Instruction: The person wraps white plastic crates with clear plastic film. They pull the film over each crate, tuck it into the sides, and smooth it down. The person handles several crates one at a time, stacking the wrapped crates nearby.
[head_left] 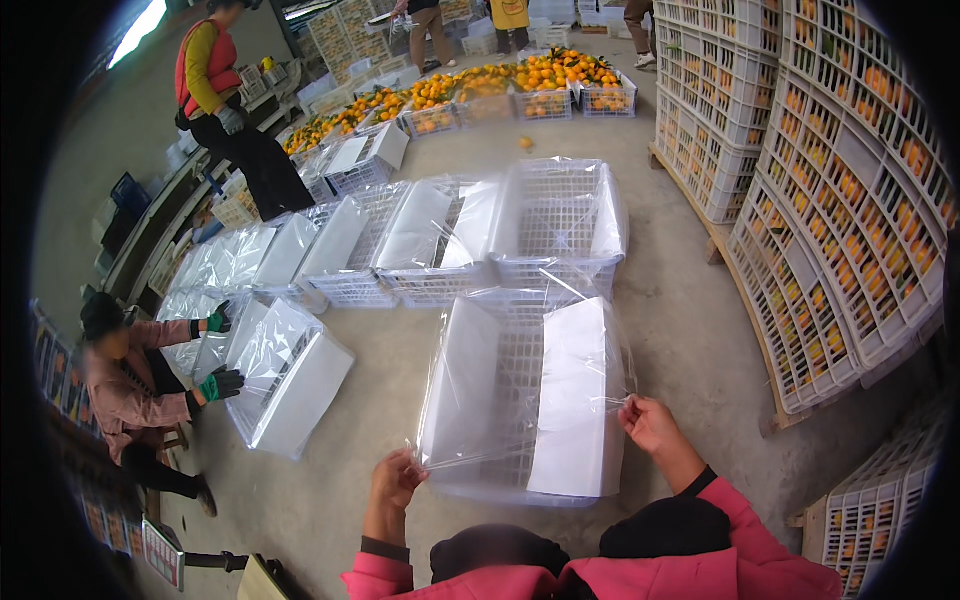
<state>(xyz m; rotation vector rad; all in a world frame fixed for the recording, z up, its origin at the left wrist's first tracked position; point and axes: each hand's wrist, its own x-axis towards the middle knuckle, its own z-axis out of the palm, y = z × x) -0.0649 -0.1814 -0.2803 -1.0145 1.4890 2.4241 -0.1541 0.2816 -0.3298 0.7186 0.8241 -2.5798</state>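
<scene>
Right in front of my knees stands a plastic crate point(515, 385) with open grid walls. White paper sheets point(570, 410) line its sides, the right one lying broad across part of the opening. Over the crate stretches a clear plastic film point(500, 455). My left hand point(398, 477) pinches the film by the crate's near left corner. By the right side, my right hand point(648, 422) is closed on another edge of the same film, which is pulled taut there.
Lined crates point(440, 225) stand in a row ahead. Crates of oranges point(545, 75) lie farther back. Tall stacked crates point(840, 200) rise on pallets at right. A gloved co-worker point(140, 380) handles a film-covered crate point(290, 375) at left; another person point(215, 90) stands behind.
</scene>
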